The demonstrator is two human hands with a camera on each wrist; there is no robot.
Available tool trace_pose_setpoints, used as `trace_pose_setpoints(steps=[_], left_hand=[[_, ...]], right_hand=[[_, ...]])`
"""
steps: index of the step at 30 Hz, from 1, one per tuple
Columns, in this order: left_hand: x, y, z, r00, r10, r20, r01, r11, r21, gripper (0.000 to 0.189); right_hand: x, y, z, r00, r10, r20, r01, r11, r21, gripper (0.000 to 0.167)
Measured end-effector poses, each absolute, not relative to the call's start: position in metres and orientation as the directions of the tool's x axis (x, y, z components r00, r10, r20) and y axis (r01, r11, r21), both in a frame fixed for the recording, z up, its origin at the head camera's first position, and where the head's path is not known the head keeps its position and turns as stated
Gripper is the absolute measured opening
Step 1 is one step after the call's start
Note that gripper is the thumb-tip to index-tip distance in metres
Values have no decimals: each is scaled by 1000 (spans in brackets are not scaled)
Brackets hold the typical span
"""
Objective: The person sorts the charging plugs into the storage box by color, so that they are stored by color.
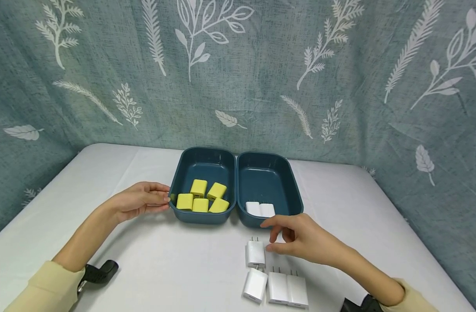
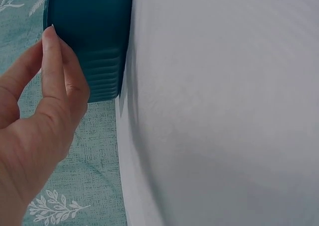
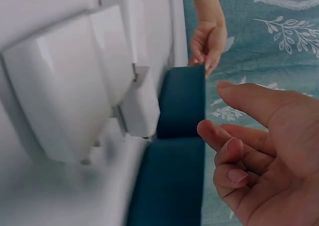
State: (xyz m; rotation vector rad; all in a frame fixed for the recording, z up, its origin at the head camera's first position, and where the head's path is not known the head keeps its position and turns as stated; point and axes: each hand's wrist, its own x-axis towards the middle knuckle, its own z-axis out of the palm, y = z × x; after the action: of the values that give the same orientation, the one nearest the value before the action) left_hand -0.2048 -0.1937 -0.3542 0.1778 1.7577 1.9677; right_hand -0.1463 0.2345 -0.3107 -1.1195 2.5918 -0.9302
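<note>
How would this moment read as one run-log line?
left hand: touching left bin; right hand: holding nothing, near right bin; left bin: five yellow adapters; right bin: two white adapters; table: four white adapters

Left hand, right hand bare. Pale-yellow left sleeve, cuffed, toward table left edge; right sleeve matching, toward right edge. Left wrist mount black, round-ended, silvery glint; black right wrist mount partly seen.

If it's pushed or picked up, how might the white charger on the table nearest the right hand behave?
The white charger should stay stiff, given its block-like casing. Its smooth faces may feel slippery. Its flat sides make rolling unlikely.
</note>
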Motion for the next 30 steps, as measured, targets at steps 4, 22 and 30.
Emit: trace_pose_setpoints(steps=[4,22,30], left_hand=[[-205,-194,-356,-873,432,-225,-271,-48,961,51],[-204,-193,-356,-873,427,-234,-279,-45,959,52],[-203,-193,-356,-874,428,-232,-274,-40,961,51]], right_hand=[[-146,233,-319,-675,-733,86,-612,490,-621,37],[-143,235,-338,-644,-762,68,-627,474,-617,42],[-143,235,-346,-654,-755,52,-612,488,-622,45]])
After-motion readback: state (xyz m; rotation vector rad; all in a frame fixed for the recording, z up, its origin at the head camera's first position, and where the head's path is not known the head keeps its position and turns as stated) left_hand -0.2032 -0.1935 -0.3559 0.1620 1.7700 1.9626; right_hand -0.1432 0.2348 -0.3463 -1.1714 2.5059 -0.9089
